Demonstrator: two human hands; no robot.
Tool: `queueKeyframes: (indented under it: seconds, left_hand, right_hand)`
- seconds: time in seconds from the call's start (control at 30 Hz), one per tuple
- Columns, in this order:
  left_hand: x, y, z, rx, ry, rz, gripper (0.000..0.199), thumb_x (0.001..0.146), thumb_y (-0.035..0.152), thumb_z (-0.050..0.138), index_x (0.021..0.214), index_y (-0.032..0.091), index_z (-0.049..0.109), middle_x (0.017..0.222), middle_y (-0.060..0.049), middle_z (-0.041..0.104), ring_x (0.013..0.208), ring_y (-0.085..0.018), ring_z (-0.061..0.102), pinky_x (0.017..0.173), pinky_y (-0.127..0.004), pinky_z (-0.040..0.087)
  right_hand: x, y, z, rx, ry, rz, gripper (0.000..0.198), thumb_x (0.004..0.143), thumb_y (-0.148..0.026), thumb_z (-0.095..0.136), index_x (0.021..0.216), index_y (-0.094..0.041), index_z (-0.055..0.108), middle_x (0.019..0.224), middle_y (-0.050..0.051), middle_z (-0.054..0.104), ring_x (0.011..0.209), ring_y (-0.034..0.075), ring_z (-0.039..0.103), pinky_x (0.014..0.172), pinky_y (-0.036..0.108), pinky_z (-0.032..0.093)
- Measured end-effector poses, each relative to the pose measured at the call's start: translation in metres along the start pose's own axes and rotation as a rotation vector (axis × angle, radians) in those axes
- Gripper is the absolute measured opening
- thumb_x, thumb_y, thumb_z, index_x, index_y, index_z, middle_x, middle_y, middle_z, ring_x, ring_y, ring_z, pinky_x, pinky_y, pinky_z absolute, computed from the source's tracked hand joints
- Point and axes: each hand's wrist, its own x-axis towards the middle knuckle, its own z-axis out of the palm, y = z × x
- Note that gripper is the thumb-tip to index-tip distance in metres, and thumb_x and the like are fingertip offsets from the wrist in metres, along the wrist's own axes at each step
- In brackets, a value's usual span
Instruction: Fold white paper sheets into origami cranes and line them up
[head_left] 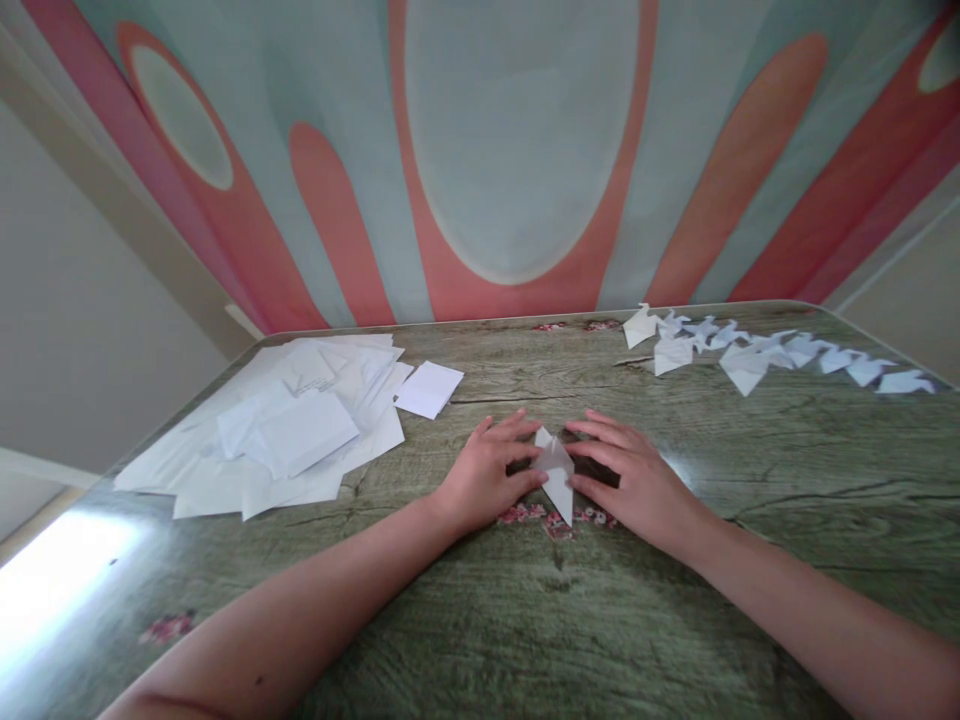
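A small white folded paper (pixel 556 472), kite-shaped with a long point toward me, lies at the middle of the table between both hands. My left hand (pixel 493 468) grips its left edge, thumb and fingertips on the paper. From the other side my right hand (pixel 628 478) has its thumb and fingers at the right edge, the upper fingers spread a little. Fine creases in the paper are too small to make out.
On the left of the wood-grain table (pixel 465 600) spreads a heap of white paper sheets (pixel 307 430). Beside it sits a small stack of paper squares (pixel 430 389). Several folded paper birds (pixel 746 362) line the far right. A patterned wall covering (pixel 525 150) rises behind.
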Motion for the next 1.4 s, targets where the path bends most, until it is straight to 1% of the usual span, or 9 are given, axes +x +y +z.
queueKeyframes:
  seconds: [0.1, 0.3, 0.43, 0.77, 0.83, 0.93, 1.0, 1.17, 1.4]
  left_hand:
    - [0.004, -0.002, 0.003, -0.017, 0.037, 0.0, 0.013, 0.085, 0.026, 0.063, 0.093, 0.031, 0.073, 0.124, 0.001, 0.066, 0.128, -0.023, 0.05, 0.112, -0.054, 0.023]
    - [0.008, 0.004, 0.011, -0.059, 0.139, 0.017, 0.005, 0.08, 0.021, 0.068, 0.079, 0.026, 0.071, 0.114, 0.001, 0.07, 0.119, -0.023, 0.057, 0.11, -0.05, 0.028]
    - [0.01, 0.004, 0.011, -0.105, 0.172, 0.029, 0.009, 0.075, 0.023, 0.073, 0.069, 0.022, 0.067, 0.108, -0.001, 0.072, 0.114, -0.023, 0.059, 0.105, -0.041, 0.037]
    - [0.01, -0.001, 0.003, -0.153, 0.126, 0.015, 0.007, 0.075, 0.022, 0.073, 0.07, 0.022, 0.068, 0.107, -0.001, 0.072, 0.113, -0.023, 0.059, 0.104, -0.04, 0.038]
    - [0.009, 0.0, 0.003, -0.151, 0.14, 0.02, 0.005, 0.074, 0.022, 0.074, 0.075, 0.022, 0.07, 0.11, -0.002, 0.07, 0.113, -0.022, 0.058, 0.104, -0.04, 0.038]
    - [0.008, 0.003, 0.004, -0.127, 0.193, 0.033, 0.016, 0.073, 0.027, 0.076, 0.088, 0.023, 0.072, 0.112, -0.003, 0.068, 0.109, -0.022, 0.058, 0.1, -0.038, 0.041]
    - [0.008, 0.006, 0.006, -0.103, 0.202, 0.04, 0.013, 0.075, 0.031, 0.075, 0.086, 0.023, 0.073, 0.104, -0.004, 0.069, 0.101, -0.022, 0.06, 0.094, -0.036, 0.044]
    - [0.011, 0.007, 0.008, -0.152, 0.129, 0.048, 0.012, 0.078, 0.028, 0.073, 0.07, 0.019, 0.071, 0.078, -0.001, 0.069, 0.078, -0.016, 0.06, 0.078, -0.029, 0.045]
    - [0.014, 0.005, 0.006, -0.212, 0.018, 0.058, 0.009, 0.077, 0.03, 0.073, 0.075, 0.021, 0.075, 0.08, 0.0, 0.07, 0.079, -0.016, 0.061, 0.08, -0.027, 0.044]
  right_hand:
    - [0.004, 0.002, 0.002, 0.042, 0.034, 0.011, 0.015, 0.081, -0.034, 0.068, 0.094, -0.027, 0.07, 0.122, 0.001, 0.065, 0.125, 0.027, 0.048, 0.104, 0.051, 0.038]
    - [0.008, -0.002, 0.008, 0.095, 0.081, 0.007, 0.002, 0.078, -0.026, 0.07, 0.079, -0.025, 0.069, 0.114, 0.002, 0.068, 0.116, 0.025, 0.054, 0.099, 0.048, 0.041]
    - [0.009, 0.0, 0.006, 0.102, 0.082, 0.055, 0.008, 0.075, -0.024, 0.073, 0.071, -0.023, 0.066, 0.11, 0.002, 0.069, 0.111, 0.025, 0.056, 0.097, 0.046, 0.042]
    - [0.007, 0.004, 0.0, 0.101, 0.035, 0.045, 0.007, 0.079, -0.029, 0.068, 0.073, -0.024, 0.069, 0.11, 0.003, 0.067, 0.111, 0.027, 0.056, 0.097, 0.049, 0.042]
    - [0.006, 0.003, 0.0, 0.098, 0.048, 0.051, 0.008, 0.079, -0.029, 0.068, 0.073, -0.024, 0.068, 0.11, 0.004, 0.067, 0.113, 0.027, 0.055, 0.097, 0.05, 0.041]
    - [0.005, 0.0, 0.002, 0.092, 0.064, 0.037, 0.008, 0.079, -0.029, 0.069, 0.074, -0.023, 0.068, 0.111, 0.004, 0.067, 0.115, 0.027, 0.054, 0.097, 0.05, 0.041]
    - [0.005, -0.003, 0.002, 0.105, 0.064, 0.008, 0.01, 0.08, -0.03, 0.069, 0.074, -0.023, 0.068, 0.11, 0.005, 0.067, 0.115, 0.027, 0.053, 0.098, 0.049, 0.041]
    - [0.005, -0.012, -0.007, 0.28, 0.087, -0.012, 0.014, 0.09, -0.03, 0.057, 0.086, -0.024, 0.07, 0.103, 0.004, 0.068, 0.107, 0.022, 0.057, 0.096, 0.043, 0.044]
    - [0.009, -0.015, -0.015, 0.457, 0.02, 0.067, 0.011, 0.086, -0.031, 0.063, 0.084, -0.024, 0.071, 0.09, 0.003, 0.07, 0.093, 0.021, 0.062, 0.088, 0.037, 0.048]
